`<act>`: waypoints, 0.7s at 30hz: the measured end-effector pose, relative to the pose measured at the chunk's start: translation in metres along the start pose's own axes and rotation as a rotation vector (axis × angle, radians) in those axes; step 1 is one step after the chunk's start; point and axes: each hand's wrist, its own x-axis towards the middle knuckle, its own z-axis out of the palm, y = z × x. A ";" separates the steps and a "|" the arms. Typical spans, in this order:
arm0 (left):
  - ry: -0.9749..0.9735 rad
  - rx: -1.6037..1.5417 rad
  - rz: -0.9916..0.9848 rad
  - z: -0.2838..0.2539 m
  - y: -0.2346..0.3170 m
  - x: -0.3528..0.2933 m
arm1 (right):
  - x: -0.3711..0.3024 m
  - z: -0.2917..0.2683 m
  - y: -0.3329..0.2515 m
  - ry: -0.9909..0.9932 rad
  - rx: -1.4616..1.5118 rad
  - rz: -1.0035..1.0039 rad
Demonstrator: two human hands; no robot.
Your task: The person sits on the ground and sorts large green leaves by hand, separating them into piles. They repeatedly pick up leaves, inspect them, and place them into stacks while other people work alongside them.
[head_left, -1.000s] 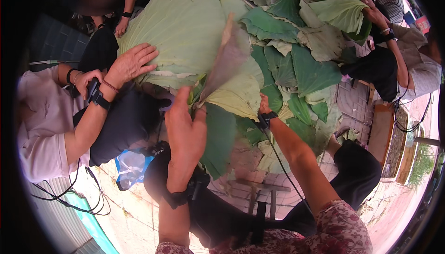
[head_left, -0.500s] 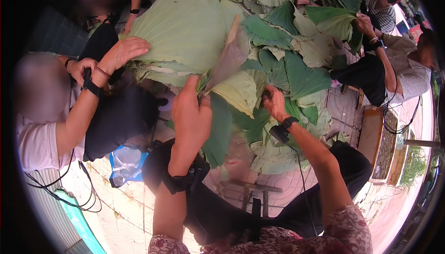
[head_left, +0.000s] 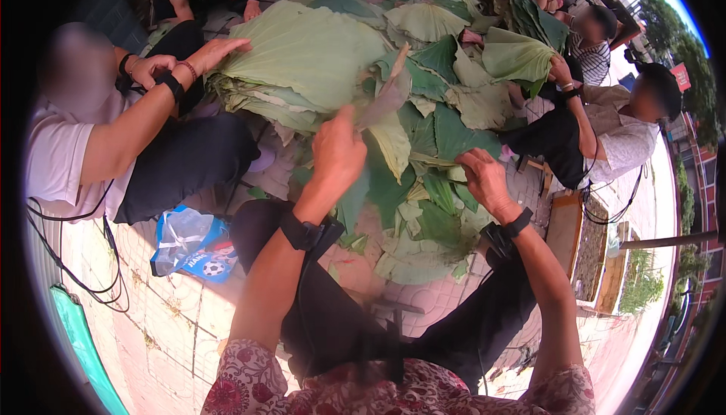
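Observation:
My left hand (head_left: 338, 154) is raised and grips a pale, folded green leaf (head_left: 387, 96) that sticks up and blurs above my fingers. My right hand (head_left: 484, 180) reaches down into the heap of large green leaves (head_left: 446, 139) on the ground, its fingers curled on a leaf edge there. Both wrists wear black bands with cables. A big flat stack of broad leaves (head_left: 310, 55) lies to the upper left of my left hand.
A person in a white shirt (head_left: 57, 161) sits at the left with one hand (head_left: 215, 52) on the leaf stack. Two other people (head_left: 605, 131) sit at the right among leaves. A blue plastic bag (head_left: 189, 241) lies on the tiled ground.
My right hand has moved right and down into the leaf heap. My left hand stays raised with the pale leaf. The view has shifted so the leaf pile sits lower.

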 end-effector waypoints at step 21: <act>-0.139 -0.033 0.214 0.066 0.014 -0.033 | 0.009 0.026 -0.067 0.063 0.361 -0.097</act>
